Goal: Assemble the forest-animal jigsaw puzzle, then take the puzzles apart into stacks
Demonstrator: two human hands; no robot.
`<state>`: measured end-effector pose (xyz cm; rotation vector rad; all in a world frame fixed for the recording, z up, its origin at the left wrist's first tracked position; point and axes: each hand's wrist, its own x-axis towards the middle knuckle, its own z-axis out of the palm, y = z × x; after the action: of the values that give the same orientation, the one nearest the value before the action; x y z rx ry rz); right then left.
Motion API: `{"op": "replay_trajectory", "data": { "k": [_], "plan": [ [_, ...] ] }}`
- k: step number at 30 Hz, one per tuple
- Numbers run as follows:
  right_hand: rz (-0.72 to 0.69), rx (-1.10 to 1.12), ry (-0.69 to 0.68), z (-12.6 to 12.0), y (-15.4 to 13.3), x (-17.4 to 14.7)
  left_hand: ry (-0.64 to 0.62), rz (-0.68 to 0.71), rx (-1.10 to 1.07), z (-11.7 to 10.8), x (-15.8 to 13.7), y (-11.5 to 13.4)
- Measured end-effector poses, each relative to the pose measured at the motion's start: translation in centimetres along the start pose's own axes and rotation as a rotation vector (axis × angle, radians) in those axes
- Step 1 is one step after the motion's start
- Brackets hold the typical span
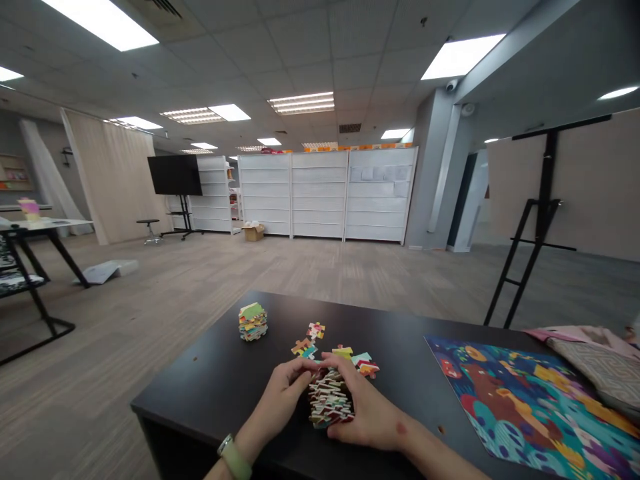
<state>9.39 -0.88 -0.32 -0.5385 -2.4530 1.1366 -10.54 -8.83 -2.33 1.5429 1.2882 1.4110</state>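
Observation:
A tall stack of jigsaw puzzle pieces (pixel 330 399) stands near the front of the black table (pixel 200 373), its edges uneven. My right hand (pixel 367 407) is wrapped round the stack's right side and far edge. My left hand (pixel 286 393) is at its upper left, with thumb and fingers closed at the top; whether a piece is pinched there is hidden. Just beyond my fingers lie several loose puzzle pieces, among them a pinkish one (pixel 316 330), an orange one (pixel 303 348) and a red one (pixel 369 368). Farther left stands a second stack of puzzle pieces (pixel 253 322).
A colourful illustrated sheet (pixel 525 407) lies on the table's right side, beside a patterned cloth bag (pixel 600 363). Past the table are a black easel stand (pixel 543 200), white shelving (pixel 320 193), a screen on a stand (pixel 175 175) and another table (pixel 50 227) at left.

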Motion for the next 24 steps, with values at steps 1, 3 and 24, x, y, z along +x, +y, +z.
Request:
{"op": "replay_trajectory", "data": {
  "k": [1,3,24],
  "plan": [
    [-0.001,0.022,-0.006,0.0,0.2,0.0,-0.015,0.002,-0.004,-0.1,0.0,0.2],
    [-0.006,0.038,0.0,0.1,0.4,0.1,-0.024,0.004,-0.015,-0.2,0.1,0.3],
    [0.191,0.753,0.853,-5.4,3.6,2.0,-0.046,0.048,0.662,1.1,1.2,-1.3]
  ]
}}
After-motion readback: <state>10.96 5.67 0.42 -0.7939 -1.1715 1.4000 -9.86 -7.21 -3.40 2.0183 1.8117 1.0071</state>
